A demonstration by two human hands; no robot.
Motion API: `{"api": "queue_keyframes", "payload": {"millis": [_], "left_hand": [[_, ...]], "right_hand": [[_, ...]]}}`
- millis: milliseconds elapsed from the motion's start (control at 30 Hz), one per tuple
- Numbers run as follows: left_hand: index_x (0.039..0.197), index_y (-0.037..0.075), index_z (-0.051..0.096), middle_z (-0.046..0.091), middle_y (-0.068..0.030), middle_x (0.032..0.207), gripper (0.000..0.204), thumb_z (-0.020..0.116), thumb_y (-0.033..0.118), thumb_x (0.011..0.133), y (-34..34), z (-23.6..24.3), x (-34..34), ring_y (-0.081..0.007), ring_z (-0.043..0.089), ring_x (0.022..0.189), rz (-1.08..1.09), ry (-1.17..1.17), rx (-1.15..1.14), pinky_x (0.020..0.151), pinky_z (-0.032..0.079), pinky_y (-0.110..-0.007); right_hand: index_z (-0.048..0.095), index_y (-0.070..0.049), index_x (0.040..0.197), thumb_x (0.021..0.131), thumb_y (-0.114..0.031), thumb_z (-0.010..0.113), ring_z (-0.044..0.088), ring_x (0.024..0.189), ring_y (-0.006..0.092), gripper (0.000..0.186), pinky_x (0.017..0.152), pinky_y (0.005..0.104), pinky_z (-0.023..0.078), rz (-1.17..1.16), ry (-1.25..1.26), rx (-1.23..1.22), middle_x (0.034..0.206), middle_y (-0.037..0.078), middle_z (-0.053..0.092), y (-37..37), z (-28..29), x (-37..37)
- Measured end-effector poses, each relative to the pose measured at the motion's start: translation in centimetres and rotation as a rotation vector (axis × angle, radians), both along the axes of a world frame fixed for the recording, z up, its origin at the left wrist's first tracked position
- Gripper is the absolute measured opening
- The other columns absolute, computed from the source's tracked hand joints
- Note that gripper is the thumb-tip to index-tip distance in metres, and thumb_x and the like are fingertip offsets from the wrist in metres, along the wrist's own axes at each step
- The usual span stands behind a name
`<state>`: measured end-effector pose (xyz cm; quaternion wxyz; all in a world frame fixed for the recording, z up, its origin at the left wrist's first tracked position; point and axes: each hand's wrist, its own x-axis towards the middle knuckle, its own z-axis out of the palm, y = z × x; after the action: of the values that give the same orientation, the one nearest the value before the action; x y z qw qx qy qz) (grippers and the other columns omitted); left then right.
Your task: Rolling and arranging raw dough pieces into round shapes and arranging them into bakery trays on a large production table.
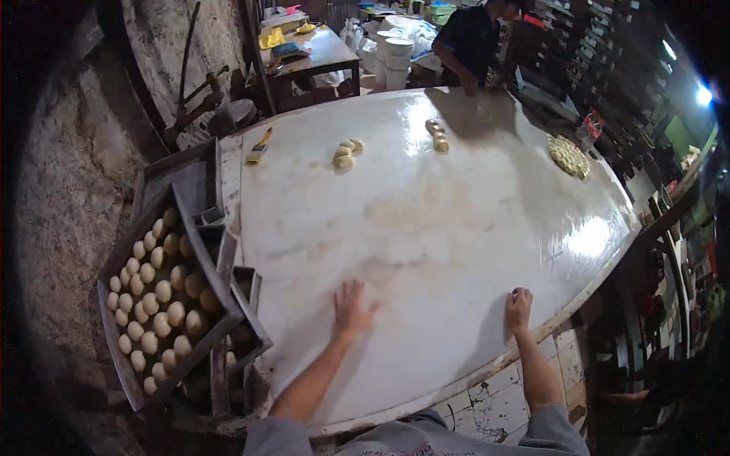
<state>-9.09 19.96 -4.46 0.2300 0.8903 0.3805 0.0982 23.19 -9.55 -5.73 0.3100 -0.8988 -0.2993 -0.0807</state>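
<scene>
My left hand (352, 310) lies palm down on the white tabletop (456, 251), fingers stretched and thumb apart, holding nothing. Farther right, near the table's front edge, my right hand (518, 308) rests with its fingers curled in. Whatever it may hold is hidden. Beyond my hands sit two short rows of pale dough pieces, one dough row (344, 156) left of the middle and another dough row (439, 138) farther back. A flat round of dough (568, 156) with a bumpy, patterned top lies at the far right.
On the left, a tilted tray (220, 328) of round dough balls rests on stacked trays. A flat brush (259, 147) lies at the table's far left. Another person (475, 45) leans at the far edge. Behind stand white buckets (395, 55) and a side table (323, 47).
</scene>
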Motion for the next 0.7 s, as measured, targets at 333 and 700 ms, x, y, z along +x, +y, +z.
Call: {"api": "queue_keyframes", "payload": {"millis": [333,700], "left_hand": [[0.082,0.0,0.059,0.06,-0.021,0.082,0.04,0.05,0.038,0.086,35.3,-6.4,22.7,-0.0375,0.057,0.074,0.587,-0.199,0.185,0.066,0.046,-0.044],[0.109,0.0,0.051,0.057,-0.0207,0.103,0.039,0.053,0.032,0.087,42.6,-11.7,27.8,-0.0342,0.055,0.096,0.667,-0.545,0.186,0.083,0.043,-0.04]], "right_hand": [[0.046,-0.001,0.088,0.077,-0.013,0.05,0.044,0.086,0.0372,0.016,0.081,0.0493,0.035,0.091,-0.13,-0.309,0.087,0.019,0.046,4.4,0.8,2.3],[0.046,-0.004,0.085,0.073,-0.012,0.056,0.047,0.086,0.0333,0.017,0.083,0.0451,0.037,0.101,-0.057,-0.242,0.086,0.015,0.048,4.5,1.4,2.5]]}}
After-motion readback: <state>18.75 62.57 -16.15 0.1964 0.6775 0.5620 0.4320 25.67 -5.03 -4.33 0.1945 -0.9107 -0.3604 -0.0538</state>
